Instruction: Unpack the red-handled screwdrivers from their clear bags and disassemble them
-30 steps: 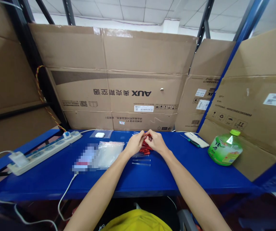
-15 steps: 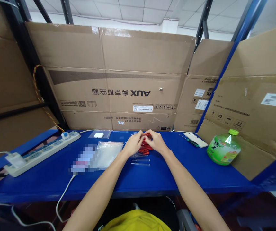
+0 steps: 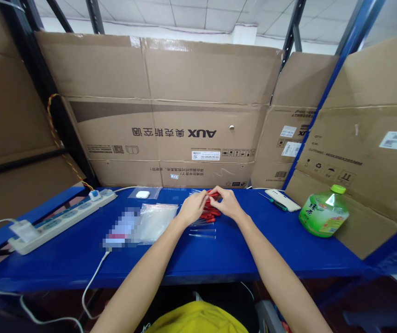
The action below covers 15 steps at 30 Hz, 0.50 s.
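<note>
Red pieces [image 3: 210, 216] beyond two clear sticks [image 3: 202, 236], both sticks' long axes sideways

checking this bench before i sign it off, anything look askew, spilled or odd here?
Mainly the cardboard panel behind the blue table: its AUX lettering is upside down. The red pieces near the left hand and right hand lie in an uneven pile, partly hidden. No spill shows.

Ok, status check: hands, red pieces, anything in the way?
Left hand, right hand close together at the red pieces; exact grip unclear. Pieces partly hidden by hands. Thin clear tubes nearer the camera; green-capped bottle off right, not blocking.
</note>
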Motion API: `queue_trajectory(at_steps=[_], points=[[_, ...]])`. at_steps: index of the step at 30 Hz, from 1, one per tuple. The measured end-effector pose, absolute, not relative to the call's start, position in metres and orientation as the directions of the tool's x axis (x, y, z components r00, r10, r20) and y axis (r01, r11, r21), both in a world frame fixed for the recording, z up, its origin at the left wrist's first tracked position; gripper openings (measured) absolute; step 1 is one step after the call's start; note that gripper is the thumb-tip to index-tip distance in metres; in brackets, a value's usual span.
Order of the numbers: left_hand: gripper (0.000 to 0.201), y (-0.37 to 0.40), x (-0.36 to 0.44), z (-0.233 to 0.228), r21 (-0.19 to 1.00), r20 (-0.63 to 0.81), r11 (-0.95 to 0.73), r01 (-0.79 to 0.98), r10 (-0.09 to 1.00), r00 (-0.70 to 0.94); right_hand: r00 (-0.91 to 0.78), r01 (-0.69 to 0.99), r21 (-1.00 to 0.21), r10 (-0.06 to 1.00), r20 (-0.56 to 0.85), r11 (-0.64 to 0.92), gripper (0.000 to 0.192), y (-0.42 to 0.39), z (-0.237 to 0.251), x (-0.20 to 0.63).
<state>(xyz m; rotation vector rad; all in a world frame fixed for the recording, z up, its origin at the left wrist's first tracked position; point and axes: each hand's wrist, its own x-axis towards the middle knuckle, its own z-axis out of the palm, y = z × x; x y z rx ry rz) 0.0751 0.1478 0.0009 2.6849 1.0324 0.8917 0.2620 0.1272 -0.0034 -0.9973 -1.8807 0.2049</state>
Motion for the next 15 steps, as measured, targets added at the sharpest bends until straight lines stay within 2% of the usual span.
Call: queue_trajectory(at_steps=[7, 15], points=[[0.025, 0.1478, 0.0779, 0.0015, 0.339, 0.508, -0.769, 0.543, 0.635, 0.582, -0.136, 0.681, -0.449, 0.702, 0.699, 0.579, 0.010, 0.1263, -0.0046, 0.2552], [0.027, 0.1519, 0.0801, -0.0024, 0.370, 0.527, -0.772, 0.516, 0.632, 0.568, -0.158, 0.710, -0.405, 0.691, 0.705, 0.576, 0.012, 0.1224, 0.0003, 0.2519]])
